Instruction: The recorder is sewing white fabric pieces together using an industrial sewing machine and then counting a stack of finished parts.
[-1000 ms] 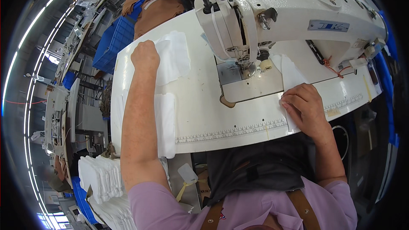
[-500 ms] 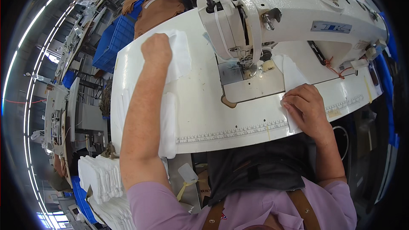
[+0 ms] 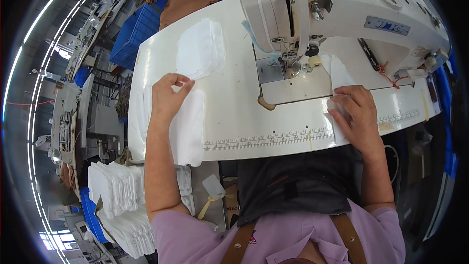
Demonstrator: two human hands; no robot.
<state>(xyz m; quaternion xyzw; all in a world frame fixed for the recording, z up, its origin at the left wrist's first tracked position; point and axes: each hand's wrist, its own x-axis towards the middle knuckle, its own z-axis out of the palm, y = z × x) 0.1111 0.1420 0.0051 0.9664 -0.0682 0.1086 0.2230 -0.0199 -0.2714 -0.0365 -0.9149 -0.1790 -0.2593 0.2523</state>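
At the left of the table, my left hand (image 3: pixel 168 97) is closed, thumb and forefinger together. Its fingertips are by the near corner of a small stack of white fabric pieces (image 3: pixel 200 49); whether they pinch anything is too small to tell. Another white fabric piece (image 3: pixel 188 129) lies below that hand, hanging slightly over the table's front edge. My right hand (image 3: pixel 359 115) has its fingers curled on a narrow white fabric piece (image 3: pixel 342 73), which runs back beside the needle area of the white sewing machine (image 3: pixel 288 24).
A ruler strip (image 3: pixel 264 139) runs along the table's front edge. Black thread snips (image 3: pixel 369 55) on an orange cord lie under the machine arm. Piles of white fabric (image 3: pixel 115 188) stand low at the left. Beyond the table are a blue crate (image 3: pixel 129 39) and brown fabric (image 3: pixel 190 2).
My left hand has come off the stack of white fabric pieces toward me, from a fist to a pinch. My right hand stays on its fabric piece. The whole view has shifted slightly.
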